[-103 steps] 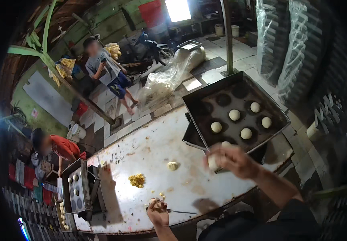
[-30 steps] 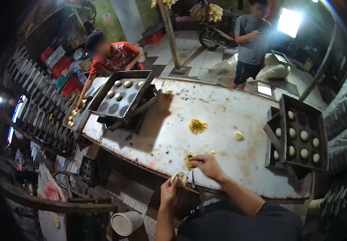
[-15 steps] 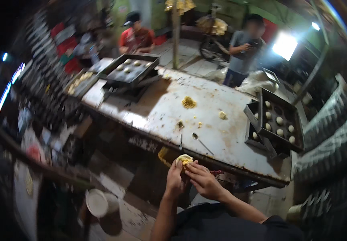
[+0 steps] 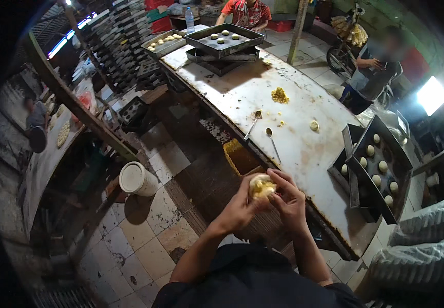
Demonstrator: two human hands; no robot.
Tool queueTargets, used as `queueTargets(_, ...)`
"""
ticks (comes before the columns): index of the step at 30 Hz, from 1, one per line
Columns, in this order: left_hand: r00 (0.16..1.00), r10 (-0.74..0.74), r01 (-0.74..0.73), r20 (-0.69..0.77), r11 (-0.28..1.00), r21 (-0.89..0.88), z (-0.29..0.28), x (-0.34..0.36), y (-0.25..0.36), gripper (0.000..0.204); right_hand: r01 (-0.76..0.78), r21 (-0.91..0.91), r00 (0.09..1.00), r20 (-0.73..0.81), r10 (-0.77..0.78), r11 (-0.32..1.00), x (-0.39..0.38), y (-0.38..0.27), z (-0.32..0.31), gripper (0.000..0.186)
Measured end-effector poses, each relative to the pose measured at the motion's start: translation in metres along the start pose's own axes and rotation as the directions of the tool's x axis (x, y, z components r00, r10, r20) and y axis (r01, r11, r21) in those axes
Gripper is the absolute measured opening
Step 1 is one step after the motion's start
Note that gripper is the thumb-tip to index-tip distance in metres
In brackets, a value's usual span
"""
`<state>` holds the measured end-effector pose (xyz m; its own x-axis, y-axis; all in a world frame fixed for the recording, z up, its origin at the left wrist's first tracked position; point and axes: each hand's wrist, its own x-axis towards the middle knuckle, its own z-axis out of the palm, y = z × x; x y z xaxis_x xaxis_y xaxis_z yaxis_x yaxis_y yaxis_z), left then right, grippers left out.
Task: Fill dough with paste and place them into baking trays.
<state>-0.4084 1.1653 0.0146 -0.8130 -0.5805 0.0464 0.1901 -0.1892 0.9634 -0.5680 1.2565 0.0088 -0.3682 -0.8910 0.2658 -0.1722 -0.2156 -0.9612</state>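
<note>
A round of pale dough [image 4: 259, 179] with crumbly yellow filling showing in its middle is held between my hands, just off the table's near edge. My left hand [image 4: 236, 209] cups it from the left, fingers curled round it. On the other side, my right hand [image 4: 291, 201] pinches the dough's edge with thumb and fingers. On the pale tabletop [image 4: 309, 174] beyond lie two spoons, one [image 4: 253, 126] with filling in its bowl and another [image 4: 274, 146] to its right. A heap of yellow filling [image 4: 280, 95] and a single dough ball [image 4: 314, 126] sit farther off.
Stacked dark trays [image 4: 408, 177] of dough balls stand at the table's right end. More trays [image 4: 224, 51] are at the far left end. Below the near edge is a yellow crate [image 4: 238, 158]. A white bucket [image 4: 137, 178] stands on the floor. Two people [image 4: 245, 14] are beyond the table.
My view has turned, so the table and trays appear shifted to the right. My right hand's fingers lay across the dough before; now they pinch its right edge. The dough remains in both hands.
</note>
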Motion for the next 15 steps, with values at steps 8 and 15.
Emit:
queueTargets(8, 0.974, 0.072, -0.027, -0.213, 0.978, 0.208, 0.093, -0.02, -0.043, 0.034, -0.034, 0.08, 0.999, -0.033, 0.037, 0.996, -0.082, -0.015, -0.067, 0.031)
queueTargets(15, 0.903, 0.079, -0.067, -0.423, 0.997, 0.043, 0.107, -0.082, -0.034, 0.029, -0.18, 0.398, 0.983, 0.112, 0.147, 0.9, -0.095, -0.035, -0.027, 0.032)
